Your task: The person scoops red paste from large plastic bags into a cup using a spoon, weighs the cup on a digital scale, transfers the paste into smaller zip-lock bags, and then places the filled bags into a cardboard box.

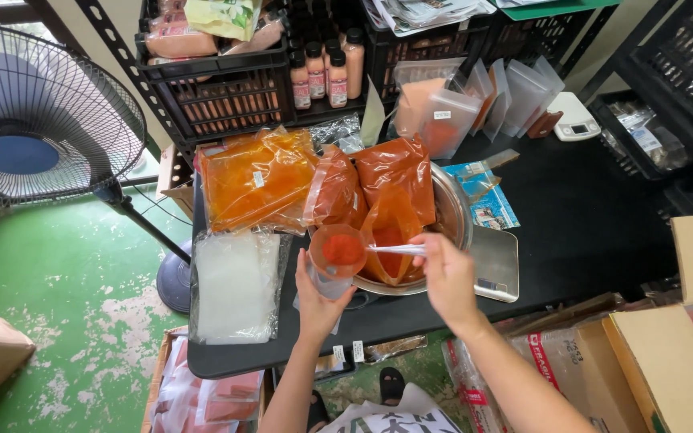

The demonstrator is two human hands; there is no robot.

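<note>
My left hand (320, 298) holds a small clear pouch (338, 252) upright, its mouth open and red powder showing inside. My right hand (445, 271) grips a clear plastic scoop (396, 249) by the handle, its tip reaching over the pouch's mouth. Just behind stands a metal bowl (452, 215) on a flat scale (497, 265), with an open bag of red powder (391, 232) lying in it. Filled bags of red-orange powder (395, 168) lean on the bowl's far rim.
Orange-filled bags (254, 178) and a stack of empty clear bags (234, 285) lie on the black table (595, 216). Black crates (226, 88) with bottles (318, 74) stand behind. A standing fan (34, 112) is at left, cardboard boxes (667, 361) at right.
</note>
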